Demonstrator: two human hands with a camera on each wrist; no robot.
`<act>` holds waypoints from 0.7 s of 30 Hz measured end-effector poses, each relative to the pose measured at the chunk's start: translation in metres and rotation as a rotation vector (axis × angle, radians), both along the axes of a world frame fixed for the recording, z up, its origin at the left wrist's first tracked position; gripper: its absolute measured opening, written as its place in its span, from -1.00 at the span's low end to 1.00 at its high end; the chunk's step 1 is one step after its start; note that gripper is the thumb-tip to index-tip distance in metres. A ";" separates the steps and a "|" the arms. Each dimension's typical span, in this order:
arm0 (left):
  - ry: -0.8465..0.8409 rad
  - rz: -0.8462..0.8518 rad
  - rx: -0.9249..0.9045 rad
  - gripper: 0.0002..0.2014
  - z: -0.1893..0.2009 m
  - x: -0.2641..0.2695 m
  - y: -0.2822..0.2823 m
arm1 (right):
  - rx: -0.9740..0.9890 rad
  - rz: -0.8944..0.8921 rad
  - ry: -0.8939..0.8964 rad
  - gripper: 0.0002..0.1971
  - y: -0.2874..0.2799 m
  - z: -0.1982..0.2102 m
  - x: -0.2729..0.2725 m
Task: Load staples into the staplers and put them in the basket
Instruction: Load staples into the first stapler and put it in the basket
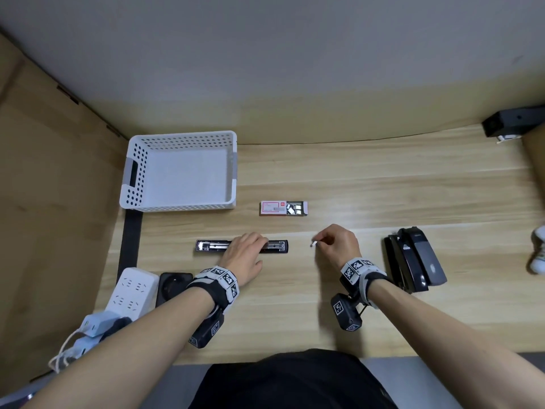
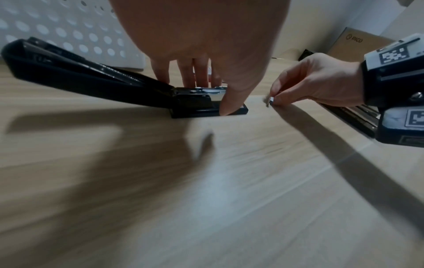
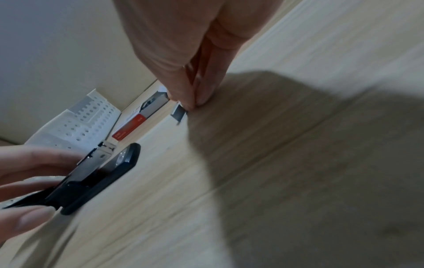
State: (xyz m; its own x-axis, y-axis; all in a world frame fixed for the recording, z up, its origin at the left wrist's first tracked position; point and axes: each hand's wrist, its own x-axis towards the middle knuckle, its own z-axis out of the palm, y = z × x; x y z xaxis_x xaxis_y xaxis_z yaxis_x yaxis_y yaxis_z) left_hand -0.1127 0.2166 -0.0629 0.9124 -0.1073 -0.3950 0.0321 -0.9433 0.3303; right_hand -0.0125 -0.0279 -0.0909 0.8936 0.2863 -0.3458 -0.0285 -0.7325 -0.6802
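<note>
A black stapler [image 1: 212, 246] lies swung open flat on the wooden desk, its metal staple channel facing up. My left hand [image 1: 256, 246] holds its middle, fingers on the far side and thumb [image 2: 227, 107] on the near edge of the base. My right hand [image 1: 320, 242] pinches a short strip of staples [image 1: 313, 244] just above the desk, to the right of the stapler's end and apart from it. The strip [image 3: 179, 113] sticks out below my fingertips. A second black stapler [image 1: 413, 261] lies closed at the right. The open staple box [image 1: 283, 208] sits behind my hands. The white perforated basket [image 1: 138, 178] stands at the back left.
A white power strip [image 1: 132, 293], a black round object [image 1: 174, 286] and plugged chargers [image 1: 94, 323] crowd the front left corner. A black device [image 1: 513, 122] sits at the back right. Cardboard walls close off the left side and back.
</note>
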 end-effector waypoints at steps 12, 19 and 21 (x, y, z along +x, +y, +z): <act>0.005 0.010 0.058 -0.49 0.001 -0.005 -0.004 | -0.118 0.157 -0.013 -0.77 0.000 0.004 -0.006; 0.081 0.072 0.103 -0.49 0.008 -0.010 0.008 | -0.127 0.248 -0.098 -0.93 0.007 -0.005 -0.003; 0.102 0.087 0.098 -0.49 0.008 -0.011 0.009 | -0.141 0.252 -0.115 -0.90 0.007 -0.007 -0.003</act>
State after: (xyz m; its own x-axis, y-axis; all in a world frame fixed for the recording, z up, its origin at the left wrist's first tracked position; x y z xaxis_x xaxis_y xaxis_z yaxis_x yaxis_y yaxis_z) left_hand -0.1234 0.2252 -0.0546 0.8712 0.0142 -0.4908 0.1441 -0.9630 0.2279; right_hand -0.0158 -0.0214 -0.0974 0.8361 0.4601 -0.2987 0.2373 -0.7943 -0.5592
